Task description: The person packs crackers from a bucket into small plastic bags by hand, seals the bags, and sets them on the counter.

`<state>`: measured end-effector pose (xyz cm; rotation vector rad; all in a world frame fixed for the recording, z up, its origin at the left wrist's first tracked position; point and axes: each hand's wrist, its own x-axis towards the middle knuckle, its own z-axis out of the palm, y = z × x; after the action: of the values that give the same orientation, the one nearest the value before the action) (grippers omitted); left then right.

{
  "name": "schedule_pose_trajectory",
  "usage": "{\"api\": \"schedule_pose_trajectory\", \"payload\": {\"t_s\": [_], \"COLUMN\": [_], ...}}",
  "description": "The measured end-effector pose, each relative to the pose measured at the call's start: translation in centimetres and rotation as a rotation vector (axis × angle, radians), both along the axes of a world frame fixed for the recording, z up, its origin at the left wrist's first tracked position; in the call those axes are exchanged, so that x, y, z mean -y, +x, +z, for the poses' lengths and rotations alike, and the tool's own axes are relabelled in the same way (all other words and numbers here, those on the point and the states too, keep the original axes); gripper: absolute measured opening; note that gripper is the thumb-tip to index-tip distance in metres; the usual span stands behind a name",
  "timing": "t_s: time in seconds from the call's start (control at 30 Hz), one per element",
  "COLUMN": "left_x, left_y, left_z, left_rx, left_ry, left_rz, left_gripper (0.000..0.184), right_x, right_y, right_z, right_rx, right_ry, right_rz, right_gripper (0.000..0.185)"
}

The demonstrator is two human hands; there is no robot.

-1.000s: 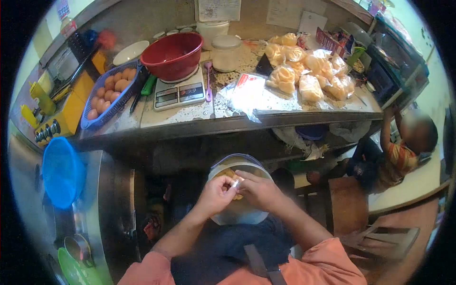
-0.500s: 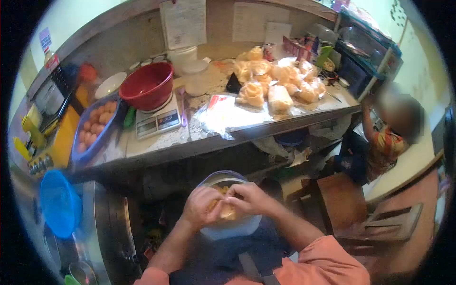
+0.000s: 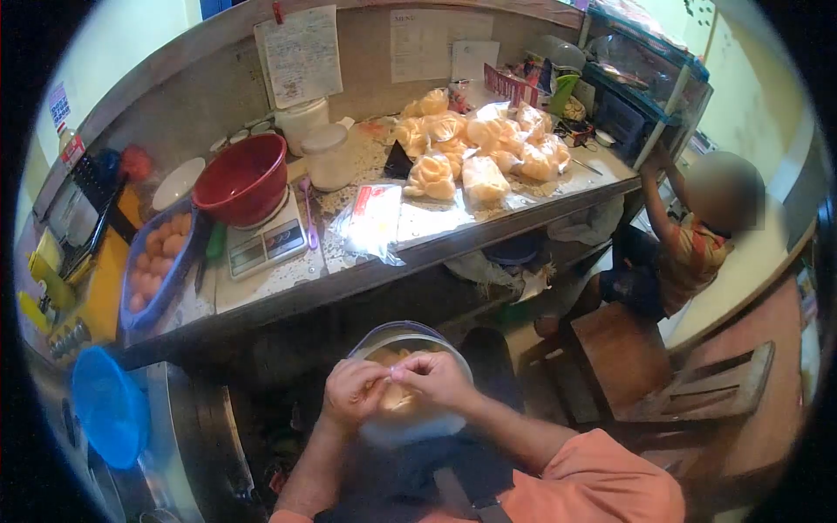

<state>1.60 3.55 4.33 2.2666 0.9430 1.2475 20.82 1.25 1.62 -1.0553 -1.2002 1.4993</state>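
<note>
My left hand (image 3: pixel 356 390) and my right hand (image 3: pixel 436 378) meet fingertip to fingertip over a translucent bucket (image 3: pixel 417 429) in my lap. Both are closed in a pinch around a tiny pinkish-white thing, too small to name. Beneath the fingers, pale yellow contents (image 3: pixel 398 397) show inside the bucket; my hands partly cover them. The bucket's raised handle (image 3: pixel 403 324) arches along its far side.
On the counter ahead stand several filled plastic bags (image 3: pixel 488 144), a red basin (image 3: pixel 244 185) on a kitchen scale (image 3: pixel 267 247), and a basket of eggs (image 3: pixel 157 261). A blue basin (image 3: pixel 110 407) is at left. At right, a person (image 3: pixel 689 253) is beside a wooden chair (image 3: pixel 621 353).
My view has shifted, so the counter sits further left. The fingertips now show a pinkish-white bit between them, and more of the bucket's far rim is visible.
</note>
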Motion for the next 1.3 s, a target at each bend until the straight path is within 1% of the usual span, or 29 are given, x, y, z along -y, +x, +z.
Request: {"api": "schedule_pose_trajectory", "payload": {"t_s": [0.1,0.2,0.3,0.4,0.5,0.6,0.7,0.8,0.9,1.0,1.1,1.2,1.3], "left_x": [0.3,0.8,0.4,0.3,0.6,1.2,1.5,0.9,0.5,1.2,1.7,1.6,1.1], "left_y": [0.4,0.2,-0.6,-1.1,-0.8,-0.4,0.3,0.8,0.9,1.7,1.7,1.3,0.7], "left_z": [0.2,1.3,1.7,0.8,1.6,0.8,-0.1,1.1,1.5,1.8,2.1,2.5,2.7], "left_rx": [0.049,0.194,0.223,0.268,0.336,0.462,0.443,0.205,0.111,0.143,0.245,0.221,0.149], "left_ry": [-0.146,-0.425,-0.640,-0.809,-0.888,-0.922,-0.652,-0.191,0.027,-0.079,-0.357,-0.276,-0.135], "left_rz": [0.030,-0.010,-0.135,-0.224,-0.241,-0.199,-0.140,-0.070,0.006,0.131,0.143,0.090,0.034], "left_gripper": [0.013,0.014,0.012,0.011,0.011,0.013,0.012,0.011,0.012,0.011,0.011,0.009,0.009], "right_x": [0.1,0.9,0.5,-0.9,-2.3,-2.4,-2.2,-1.9,-1.3,-1.1,-0.8,-0.7,-0.4], "right_y": [0.0,0.0,0.7,1.5,2.4,2.6,2.1,1.4,1.1,1.1,1.1,1.0,0.7], "right_z": [2.4,5.1,6.2,6.5,5.1,4.6,2.4,0.9,1.6,2.4,2.8,2.9,3.5], "right_rx": [0.519,0.754,0.834,0.711,0.493,0.139,-0.129,-0.296,-0.182,0.029,0.171,0.224,0.258], "right_ry": [0.628,0.836,0.982,0.914,0.801,0.490,0.221,0.076,0.168,0.333,0.442,0.534,0.585], "right_rz": [-0.148,-0.138,-0.030,0.193,0.327,0.466,0.405,0.261,0.141,0.061,0.014,-0.004,-0.064], "right_gripper": [0.014,0.012,0.012,0.016,0.017,0.015,0.011,0.009,0.012,0.015,0.016,0.016,0.016]}}
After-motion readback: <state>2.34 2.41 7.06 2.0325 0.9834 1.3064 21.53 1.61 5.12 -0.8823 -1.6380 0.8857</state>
